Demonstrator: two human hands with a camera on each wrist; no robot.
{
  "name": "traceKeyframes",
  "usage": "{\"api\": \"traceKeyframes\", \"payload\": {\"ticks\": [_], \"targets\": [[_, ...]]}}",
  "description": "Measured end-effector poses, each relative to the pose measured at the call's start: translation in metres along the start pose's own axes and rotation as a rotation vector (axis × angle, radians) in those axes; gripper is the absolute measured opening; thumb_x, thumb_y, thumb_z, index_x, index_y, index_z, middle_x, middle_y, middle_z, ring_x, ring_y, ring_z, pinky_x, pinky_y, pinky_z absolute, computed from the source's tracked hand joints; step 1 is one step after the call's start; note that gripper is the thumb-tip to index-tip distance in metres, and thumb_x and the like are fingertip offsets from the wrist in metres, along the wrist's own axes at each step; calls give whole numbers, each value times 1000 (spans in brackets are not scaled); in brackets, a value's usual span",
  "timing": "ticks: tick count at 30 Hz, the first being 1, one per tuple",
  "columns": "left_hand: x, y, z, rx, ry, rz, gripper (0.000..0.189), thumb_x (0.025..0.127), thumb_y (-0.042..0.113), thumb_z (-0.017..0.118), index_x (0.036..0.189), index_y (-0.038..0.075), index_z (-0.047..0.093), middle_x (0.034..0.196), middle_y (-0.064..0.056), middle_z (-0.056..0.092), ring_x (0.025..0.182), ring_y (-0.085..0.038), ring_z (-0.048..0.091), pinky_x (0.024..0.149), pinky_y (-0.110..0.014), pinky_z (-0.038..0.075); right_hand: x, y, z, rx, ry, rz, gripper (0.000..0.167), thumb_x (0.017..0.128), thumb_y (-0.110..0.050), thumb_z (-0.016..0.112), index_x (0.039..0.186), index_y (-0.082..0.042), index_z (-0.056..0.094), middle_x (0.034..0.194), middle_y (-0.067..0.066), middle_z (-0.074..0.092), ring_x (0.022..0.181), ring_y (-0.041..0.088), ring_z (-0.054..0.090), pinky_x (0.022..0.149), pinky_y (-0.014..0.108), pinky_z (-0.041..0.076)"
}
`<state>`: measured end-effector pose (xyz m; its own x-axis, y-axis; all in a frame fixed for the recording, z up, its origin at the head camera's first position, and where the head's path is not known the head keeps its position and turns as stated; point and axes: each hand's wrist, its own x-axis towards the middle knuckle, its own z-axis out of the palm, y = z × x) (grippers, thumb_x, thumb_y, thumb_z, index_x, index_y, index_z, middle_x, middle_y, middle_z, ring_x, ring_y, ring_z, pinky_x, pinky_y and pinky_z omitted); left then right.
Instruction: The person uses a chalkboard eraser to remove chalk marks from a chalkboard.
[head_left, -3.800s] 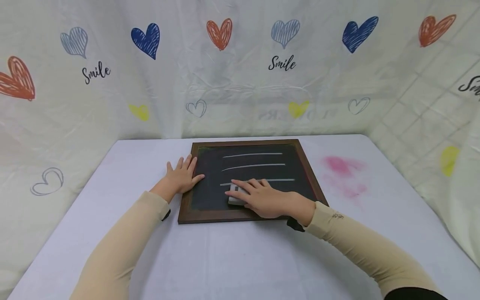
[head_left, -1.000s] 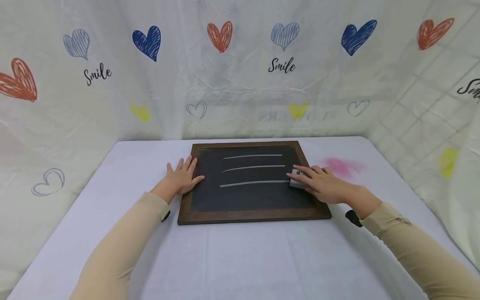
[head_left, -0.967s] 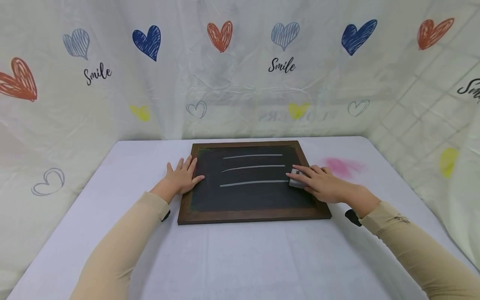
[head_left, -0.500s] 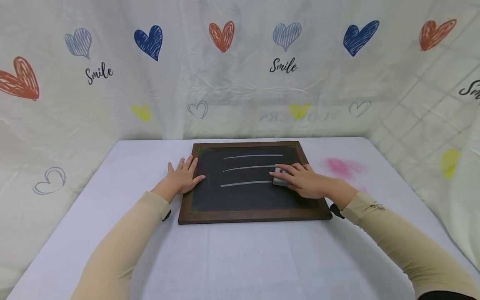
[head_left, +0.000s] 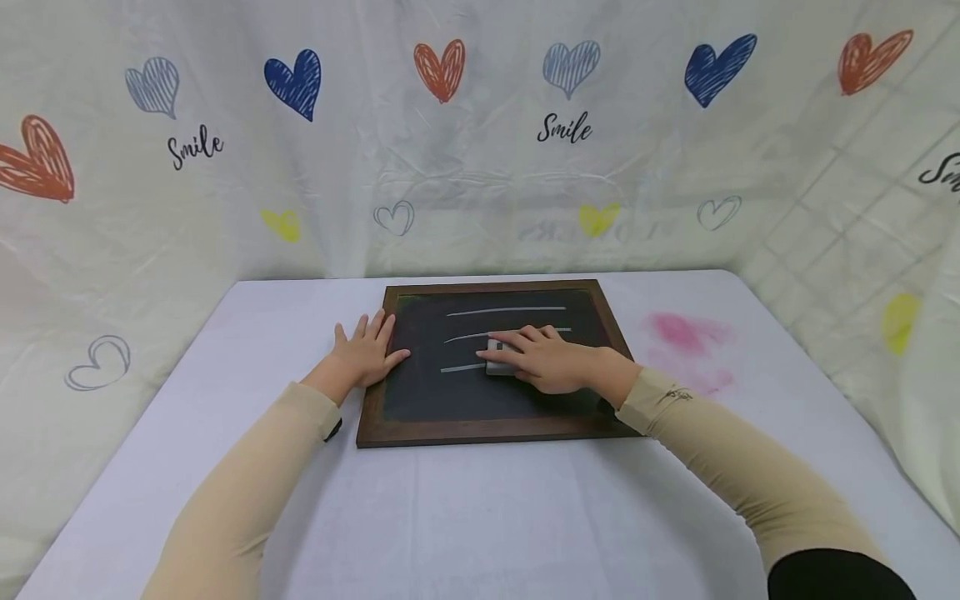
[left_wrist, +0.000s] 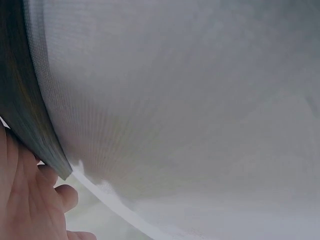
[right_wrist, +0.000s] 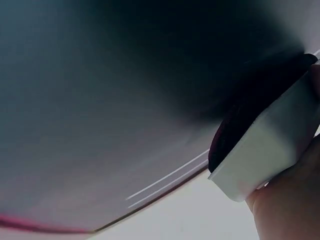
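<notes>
A chalkboard in a brown wooden frame lies on the table. Three white lines run across it. My right hand grips a white board eraser with a dark pad, pressed on the lowest line. Only that line's left end shows. The right wrist view has the eraser edge-on, two lines beyond it and plain dark board behind it. My left hand rests with spread fingers on the board's left frame edge; the left wrist view shows its palm side beside the frame.
The table has a white cloth with a pink smudge right of the board. A white curtain printed with hearts and "Smile" hangs behind and at both sides.
My right hand has slid the eraser leftward along the lowest line from the board's right side; less of the line shows. The left hand has stayed on the frame.
</notes>
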<state>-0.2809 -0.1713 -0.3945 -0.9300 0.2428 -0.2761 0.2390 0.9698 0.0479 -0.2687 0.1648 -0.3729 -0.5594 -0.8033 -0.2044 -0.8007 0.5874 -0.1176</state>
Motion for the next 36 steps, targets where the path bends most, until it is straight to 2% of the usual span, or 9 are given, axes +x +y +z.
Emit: {"api": "traceKeyframes", "payload": {"ticks": [16,23,30,36], "targets": [[5,0,3,40,-5,-15,81,109,54,33,164,0,6,169,-23,4,154,-44,6,116,-71,4,66,-47,-12,-108,-59,-68,63,111,-21,45,166,-30,17,171,6,12,142,28,33,108,53,32],[5,1,4,42,-30,-17,82,109,56,31,164,1,5,170,-21,1,155,-43,5,116,-71,3,86,-59,-12,-151,-85,-81,62,112,-24,43,166,-34,15,172,3,10,143,25,31,109,51,32],[4,-1,4,34,-25,-29,81,109,54,31,164,1,4,170,-21,1,155,-43,5,116,-70,3,83,-58,-14,-138,-109,-51,63,112,-25,44,166,-35,13,172,2,9,145,26,30,110,52,32],[13,-7,9,10,-22,-25,84,108,58,31,164,3,0,170,-20,-3,155,-43,2,116,-71,0,50,-30,-12,-74,-85,-14,62,111,-21,46,166,-29,18,171,7,11,144,30,32,109,56,31]]}}
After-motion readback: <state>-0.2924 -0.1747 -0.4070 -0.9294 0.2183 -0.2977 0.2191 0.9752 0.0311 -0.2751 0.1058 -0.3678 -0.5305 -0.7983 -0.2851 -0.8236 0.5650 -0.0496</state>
